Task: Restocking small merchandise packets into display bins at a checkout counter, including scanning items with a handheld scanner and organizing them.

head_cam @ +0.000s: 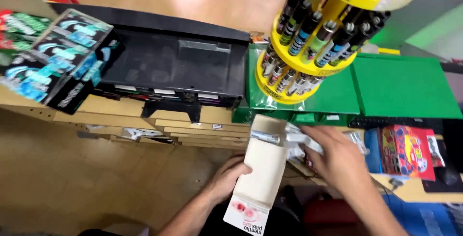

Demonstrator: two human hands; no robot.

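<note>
Head view, looking down over a shop worktop [120, 108] of stepped wooden tiers. Left hand [226, 178] grips a pale cardboard carton [263, 168] from its left side, fingers wrapped round the edge and closed on it; thumb side not fully visible. Carton is long and flat, long axis running from near the body up and away, its open far end pointing toward the green trays [337, 96]. Near flap is white with a pink-red print. Right hand [333, 156] lies just right of the carton's open end, nearer to that end than the left. Its fingers rest on small white packets [301, 142] that sit at the carton mouth; whether they pinch one or only touch, cannot tell, since motion blur hides the fingertips. One packet with a silvery band lies across the carton opening. So the packets lie left of and just beyond the right fingers, touching the carton's far end. Surroundings: yellow lighter carousel [308, 38] standing on the green trays above the hands; black tiered rack [173, 62] to the left; gum boxes [53, 57] in black and teal at far left; a red and multicoloured box [405, 151] right of the right hand.
</note>
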